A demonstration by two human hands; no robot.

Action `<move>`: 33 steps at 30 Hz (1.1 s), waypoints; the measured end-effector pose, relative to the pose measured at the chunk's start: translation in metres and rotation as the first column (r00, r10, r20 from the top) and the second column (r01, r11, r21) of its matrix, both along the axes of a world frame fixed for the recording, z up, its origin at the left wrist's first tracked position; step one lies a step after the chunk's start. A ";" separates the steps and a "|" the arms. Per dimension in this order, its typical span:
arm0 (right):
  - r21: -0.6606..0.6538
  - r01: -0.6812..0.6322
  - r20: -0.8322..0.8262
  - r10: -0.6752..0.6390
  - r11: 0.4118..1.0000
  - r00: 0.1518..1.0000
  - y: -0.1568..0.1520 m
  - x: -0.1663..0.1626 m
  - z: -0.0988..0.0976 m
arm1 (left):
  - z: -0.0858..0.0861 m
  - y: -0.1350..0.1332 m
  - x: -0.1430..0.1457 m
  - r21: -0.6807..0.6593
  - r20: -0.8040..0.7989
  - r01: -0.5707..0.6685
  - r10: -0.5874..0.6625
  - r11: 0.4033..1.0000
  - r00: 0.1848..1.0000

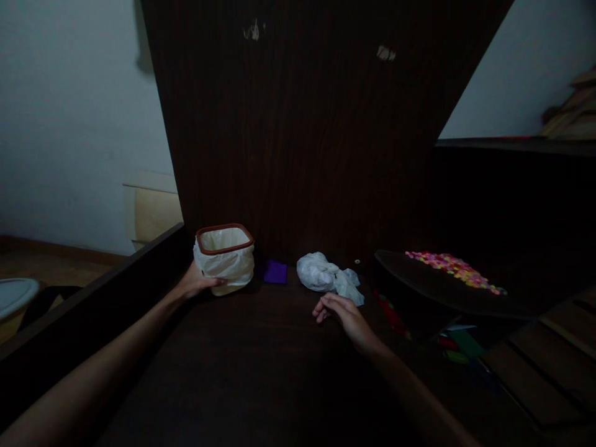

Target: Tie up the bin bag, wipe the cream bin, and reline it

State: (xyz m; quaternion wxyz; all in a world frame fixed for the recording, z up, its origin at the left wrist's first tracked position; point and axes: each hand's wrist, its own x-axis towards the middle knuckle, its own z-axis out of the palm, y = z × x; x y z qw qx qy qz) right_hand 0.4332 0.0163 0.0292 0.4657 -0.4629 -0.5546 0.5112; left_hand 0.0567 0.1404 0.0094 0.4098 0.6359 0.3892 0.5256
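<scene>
A small bin (228,264) with a brown rim and a white liner folded over its edge stands at the back left of the dark surface. My left hand (195,282) grips its lower left side, thumb across the front and the other fingers hidden behind. To the right lies a knotted white plastic bag (319,273), bulging on its left side. Just in front of that bag is my right hand (338,308), its fingers loosely bent and slightly apart, with nothing visible in them. Between bin and bag rests a flat purple piece (275,272), its material unclear.
A dark wooden panel (298,136) rises behind. At left runs a raised dark edge (102,292). On the right, a dark curved piece (419,279) carries pink and yellow decorations (454,270). Colourful items (459,344) lie below it, beside wooden slats (540,366).
</scene>
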 end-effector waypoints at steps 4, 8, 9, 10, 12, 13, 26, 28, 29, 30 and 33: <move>0.034 0.055 0.033 -0.056 0.998 0.998 -0.002 0.011 -0.001 | -0.002 0.010 0.006 -0.045 -0.024 0.018 -0.019 0.999 1.000; 0.057 0.111 0.056 -0.114 0.992 0.992 -0.001 0.017 -0.008 | 0.000 0.017 0.002 -0.072 -0.065 0.035 -0.040 0.997 0.997; 0.062 0.121 0.061 -0.125 0.991 0.990 0.000 0.018 -0.011 | 0.001 0.018 0.000 -0.080 -0.079 0.039 -0.045 0.996 0.996; 0.067 0.128 0.068 -0.133 0.990 0.989 0.001 0.019 -0.013 | 0.002 0.019 -0.002 -0.088 -0.093 0.043 -0.051 0.995 0.994; 0.077 0.135 0.087 -0.142 0.988 0.986 0.002 0.021 -0.016 | 0.003 0.020 -0.006 -0.106 -0.119 0.052 -0.064 0.993 0.991; 0.083 0.135 0.099 -0.143 0.987 0.985 0.002 0.021 -0.018 | 0.004 0.020 -0.008 -0.113 -0.130 0.056 -0.071 0.992 0.989; 0.296 -0.089 0.482 -0.068 0.951 0.874 0.029 -0.039 -0.013 | 0.001 -0.006 -0.016 0.002 -0.208 0.015 -0.014 1.000 0.978; 0.332 -0.127 0.555 -0.085 0.935 0.828 0.045 -0.063 -0.012 | -0.004 -0.007 -0.015 0.001 -0.199 0.024 -0.024 1.000 0.980; 0.340 -0.145 0.590 -0.091 0.929 0.803 0.053 -0.075 -0.012 | -0.007 -0.006 -0.015 0.003 -0.192 0.032 -0.031 0.999 0.981; 0.340 -0.160 0.624 -0.094 0.927 0.776 0.061 -0.085 -0.013 | -0.010 -0.006 -0.015 0.009 -0.190 0.040 -0.037 0.999 0.981; 0.310 -0.196 0.717 -0.093 0.930 0.691 0.080 -0.109 -0.020 | -0.015 -0.004 -0.016 0.043 -0.216 0.056 -0.046 0.997 0.975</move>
